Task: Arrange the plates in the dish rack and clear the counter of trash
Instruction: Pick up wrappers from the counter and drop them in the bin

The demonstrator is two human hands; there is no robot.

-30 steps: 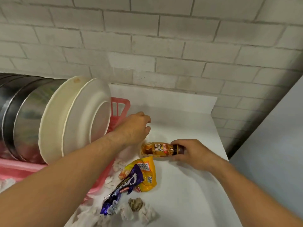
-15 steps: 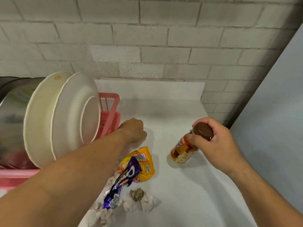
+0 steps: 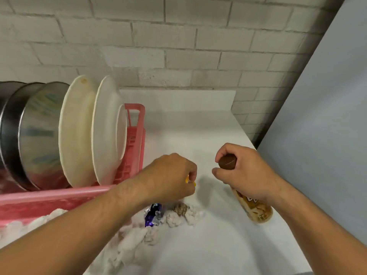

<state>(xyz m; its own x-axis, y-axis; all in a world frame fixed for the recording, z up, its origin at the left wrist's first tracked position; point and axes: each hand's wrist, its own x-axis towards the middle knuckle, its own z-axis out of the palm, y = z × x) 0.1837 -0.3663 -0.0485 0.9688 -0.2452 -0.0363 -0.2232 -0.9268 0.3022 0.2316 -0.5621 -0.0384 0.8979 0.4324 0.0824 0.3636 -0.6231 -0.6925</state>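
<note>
Right hand (image 3: 244,173) grips a bottle (image 3: 256,207) by the neck; left hand (image 3: 170,175) pinches a yellow wrapper (image 3: 191,182) (mostly hidden). A fuller pinch should prevent slipping.

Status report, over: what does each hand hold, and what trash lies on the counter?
Left hand pinches yellow wrapper. Right hand grips bottle at its brown cap. Purple wrapper and crumpled tissues lie on counter, beside dish rack.

- White plates (image 3: 79,132) on edge in the pink dish rack (image 3: 135,139).
- Brown-capped bottle (image 3: 256,211) tilted over the bench (image 3: 198,135).
- Purple wrapper (image 3: 153,215) among crumpled tissues (image 3: 174,219); yellow wrapper (image 3: 187,180) barely showing.
</note>
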